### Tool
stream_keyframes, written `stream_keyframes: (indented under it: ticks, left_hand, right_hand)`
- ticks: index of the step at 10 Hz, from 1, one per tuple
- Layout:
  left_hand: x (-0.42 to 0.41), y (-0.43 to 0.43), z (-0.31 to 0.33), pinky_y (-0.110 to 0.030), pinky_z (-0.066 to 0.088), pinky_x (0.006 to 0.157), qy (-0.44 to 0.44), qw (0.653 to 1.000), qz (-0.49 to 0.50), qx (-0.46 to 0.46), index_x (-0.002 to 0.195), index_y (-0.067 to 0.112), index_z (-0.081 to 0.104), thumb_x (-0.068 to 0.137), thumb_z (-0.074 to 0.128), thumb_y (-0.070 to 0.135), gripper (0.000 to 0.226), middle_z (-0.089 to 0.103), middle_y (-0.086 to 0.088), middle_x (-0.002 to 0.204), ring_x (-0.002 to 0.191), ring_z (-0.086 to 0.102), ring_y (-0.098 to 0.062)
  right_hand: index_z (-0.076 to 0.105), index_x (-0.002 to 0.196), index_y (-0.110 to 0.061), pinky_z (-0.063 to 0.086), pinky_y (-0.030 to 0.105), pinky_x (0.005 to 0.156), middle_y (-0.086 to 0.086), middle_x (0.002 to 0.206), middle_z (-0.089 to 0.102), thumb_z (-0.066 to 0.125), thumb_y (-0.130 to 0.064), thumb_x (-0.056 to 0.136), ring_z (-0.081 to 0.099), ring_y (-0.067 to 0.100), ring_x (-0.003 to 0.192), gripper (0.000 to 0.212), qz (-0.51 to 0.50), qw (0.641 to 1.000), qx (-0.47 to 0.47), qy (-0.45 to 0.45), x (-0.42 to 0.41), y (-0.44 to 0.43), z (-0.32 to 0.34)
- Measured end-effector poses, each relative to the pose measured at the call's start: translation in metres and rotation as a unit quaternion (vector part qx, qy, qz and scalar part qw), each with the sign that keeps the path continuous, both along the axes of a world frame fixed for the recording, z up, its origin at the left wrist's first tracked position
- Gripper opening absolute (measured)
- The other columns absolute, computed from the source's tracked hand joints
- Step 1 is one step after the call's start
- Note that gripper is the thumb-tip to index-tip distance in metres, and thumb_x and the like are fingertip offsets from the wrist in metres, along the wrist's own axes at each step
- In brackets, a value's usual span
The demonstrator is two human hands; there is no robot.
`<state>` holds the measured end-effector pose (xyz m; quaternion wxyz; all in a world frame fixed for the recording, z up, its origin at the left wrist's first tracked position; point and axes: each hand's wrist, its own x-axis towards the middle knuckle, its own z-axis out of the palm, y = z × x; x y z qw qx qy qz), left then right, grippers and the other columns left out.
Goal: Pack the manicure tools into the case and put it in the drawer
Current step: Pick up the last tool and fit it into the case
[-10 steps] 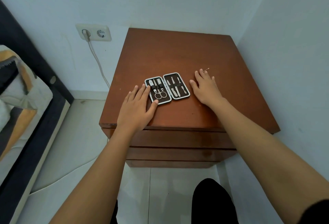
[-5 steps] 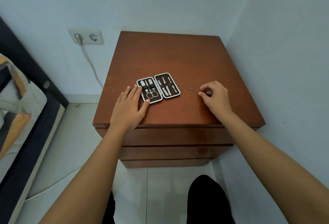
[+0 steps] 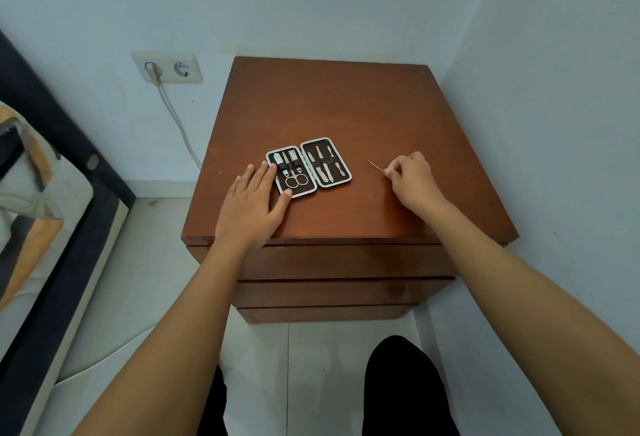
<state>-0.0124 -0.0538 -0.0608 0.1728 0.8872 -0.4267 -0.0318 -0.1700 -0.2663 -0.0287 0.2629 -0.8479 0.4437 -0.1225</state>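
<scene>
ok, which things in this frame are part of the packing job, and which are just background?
Job:
- open manicure case
- thin metal tool, pinched in the right hand
- left hand, steadying the case
- nightstand drawers, all shut

Background:
- wall socket and cable
- bed

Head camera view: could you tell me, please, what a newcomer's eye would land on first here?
First, the open manicure case lying flat near the middle of the wooden nightstand, with small scissors and other metal tools strapped inside. The left hand rests flat at the case's left edge, while the right hand, further right, pinches a thin metal tool. The drawers below are shut.
</scene>
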Motion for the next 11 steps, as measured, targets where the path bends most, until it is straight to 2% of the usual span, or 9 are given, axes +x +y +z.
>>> stream_keyframes:
  ticks: [1, 2, 4, 6, 7, 8, 9, 10, 11]
  left_hand:
    - [0.0, 0.0, 0.0, -0.034, 0.004, 0.119, 0.0, 1.0, 0.0, -0.002, 0.15, 0.021, 0.017, 0.097, 0.025, 0.051, 0.061, 0.016, 0.002, 0.159, 0.147, 0.006, -0.016]
    - [-0.001, -0.001, 0.001, -0.034, 0.004, 0.119, 0.002, 1.0, -0.001, -0.001, 0.15, 0.021, 0.017, 0.097, 0.025, 0.051, 0.062, 0.016, 0.002, 0.159, 0.147, 0.006, -0.016]
    - [0.0, 0.0, 0.001, -0.034, 0.004, 0.119, 0.002, 1.0, -0.001, -0.005, 0.15, 0.021, 0.018, 0.098, 0.026, 0.05, 0.061, 0.016, 0.002, 0.159, 0.147, 0.006, -0.016]
    - [-0.001, 0.0, 0.001, -0.033, 0.004, 0.119, 0.0, 1.0, -0.001, -0.006, 0.15, 0.021, 0.018, 0.098, 0.026, 0.05, 0.061, 0.016, 0.002, 0.159, 0.147, 0.006, -0.016]
    - [0.0, 0.001, 0.001, -0.034, 0.004, 0.119, 0.001, 1.0, -0.002, -0.007, 0.15, 0.02, 0.018, 0.098, 0.026, 0.05, 0.061, 0.016, 0.002, 0.159, 0.147, 0.006, -0.016]
    - [-0.001, 0.0, 0.001, -0.033, 0.003, 0.119, 0.002, 1.0, -0.001, -0.005, 0.15, 0.021, 0.017, 0.097, 0.026, 0.05, 0.061, 0.015, 0.001, 0.159, 0.147, 0.005, -0.016]
    - [-0.001, 0.0, 0.002, -0.033, 0.003, 0.118, 0.002, 1.0, 0.0, -0.006, 0.15, 0.021, 0.017, 0.097, 0.026, 0.05, 0.061, 0.015, 0.002, 0.159, 0.147, 0.006, -0.016]
    - [-0.001, 0.001, 0.003, -0.033, 0.003, 0.119, 0.004, 1.0, -0.001, -0.007, 0.15, 0.02, 0.017, 0.097, 0.026, 0.05, 0.061, 0.015, 0.001, 0.159, 0.148, 0.005, -0.016]
    - [0.0, 0.0, 0.002, -0.034, 0.003, 0.119, 0.006, 1.0, -0.002, -0.01, 0.15, 0.021, 0.017, 0.097, 0.026, 0.05, 0.062, 0.016, 0.001, 0.159, 0.147, 0.006, -0.016]
  right_hand:
    - [0.056, 0.086, -0.013, 0.037, 0.029, 0.076, 0.006, 0.095, 0.057, 0.05, -0.015, 0.094, 0.051, 0.02, 0.088, 0.01, 0.021, 0.997, 0.031, -0.066, 0.008, 0.019, 0.002]
    - [0.06, 0.086, -0.01, 0.036, 0.023, 0.072, 0.006, 0.086, 0.061, 0.053, -0.009, 0.09, 0.053, 0.018, 0.08, 0.008, 0.062, 0.993, 0.022, -0.097, 0.021, 0.036, 0.002]
    - [0.069, 0.086, -0.012, 0.044, 0.027, 0.073, 0.01, 0.088, 0.061, 0.058, -0.009, 0.087, 0.054, 0.019, 0.078, 0.012, 0.076, 0.993, -0.031, -0.084, 0.032, 0.044, -0.005]
    - [0.072, 0.093, -0.005, 0.05, 0.038, 0.08, 0.015, 0.098, 0.055, 0.053, -0.01, 0.09, 0.056, 0.027, 0.088, 0.019, 0.093, 0.992, -0.062, -0.066, 0.038, 0.055, 0.0]
    - [0.069, 0.096, 0.0, 0.05, 0.042, 0.08, 0.016, 0.101, 0.052, 0.047, -0.01, 0.093, 0.056, 0.03, 0.088, 0.025, 0.107, 0.99, -0.086, -0.042, 0.041, 0.063, 0.001]
    - [0.067, 0.09, 0.003, 0.049, 0.039, 0.075, 0.011, 0.094, 0.044, 0.042, -0.012, 0.095, 0.052, 0.028, 0.08, 0.03, 0.115, 0.988, -0.106, -0.022, 0.043, 0.069, 0.0]
    - [0.066, 0.097, 0.002, 0.041, 0.034, 0.075, 0.013, 0.099, 0.045, 0.039, -0.014, 0.096, 0.05, 0.029, 0.093, 0.031, 0.125, 0.985, -0.122, -0.008, 0.047, 0.069, -0.003]
    - [0.06, 0.114, -0.004, 0.042, 0.038, 0.079, 0.015, 0.11, 0.047, 0.037, -0.018, 0.097, 0.047, 0.031, 0.101, 0.032, 0.131, 0.981, -0.137, 0.028, 0.048, 0.068, -0.006]
    - [0.052, 0.127, -0.011, 0.04, 0.037, 0.078, 0.014, 0.112, 0.045, 0.036, -0.018, 0.097, 0.045, 0.03, 0.103, 0.035, 0.129, 0.983, -0.131, 0.03, 0.045, 0.067, -0.009]
